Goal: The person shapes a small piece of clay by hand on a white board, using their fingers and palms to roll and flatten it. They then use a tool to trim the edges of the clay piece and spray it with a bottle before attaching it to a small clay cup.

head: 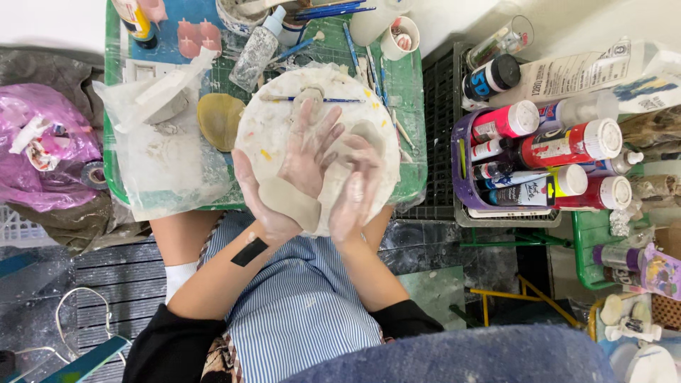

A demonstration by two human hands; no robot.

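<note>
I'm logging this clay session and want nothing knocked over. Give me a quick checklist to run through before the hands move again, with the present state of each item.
1. Clay piece supported by both hands: ok; left hand and right hand press on it together.
2. Round white board fully on the green tray: not ok; its near edge overhangs toward the lap.
3. Blue-handled brush clear of the fingers: ok; it lies across the board's far side.
4. Paint bottles capped: ok for those visible in the purple basket.
5. Hands dry: cannot tell; they are coated with clay.
</note>
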